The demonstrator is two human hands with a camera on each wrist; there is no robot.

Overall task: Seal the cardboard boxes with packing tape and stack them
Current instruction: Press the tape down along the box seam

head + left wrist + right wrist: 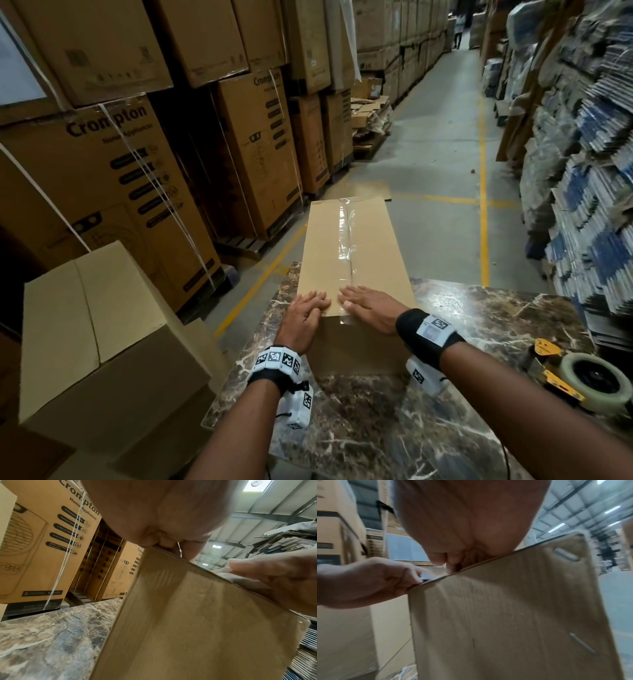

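Observation:
A long plain cardboard box (373, 246) lies on the marble table (479, 342), its far end overhanging the aisle. Clear packing tape (344, 236) runs along its top seam and folds over the near edge. My left hand (310, 308) and right hand (366, 303) lie flat, fingers straight, pressing on the box top at its near end, either side of the seam. The left wrist view shows the box's near wall (197, 622) with my left hand (163, 539) on its top edge; the right wrist view shows the same wall (513, 615) under my right hand (462, 555). A tape dispenser (579, 380) rests at the table's right edge.
Plain cardboard boxes (102, 335) are stacked at my left beside the table. Tall printed appliance cartons (137, 178) line the left of the aisle. Piles of flattened cartons (589, 178) fill the right side. The concrete floor (442, 147) has yellow lines, and a person (459, 31) stands far down the aisle.

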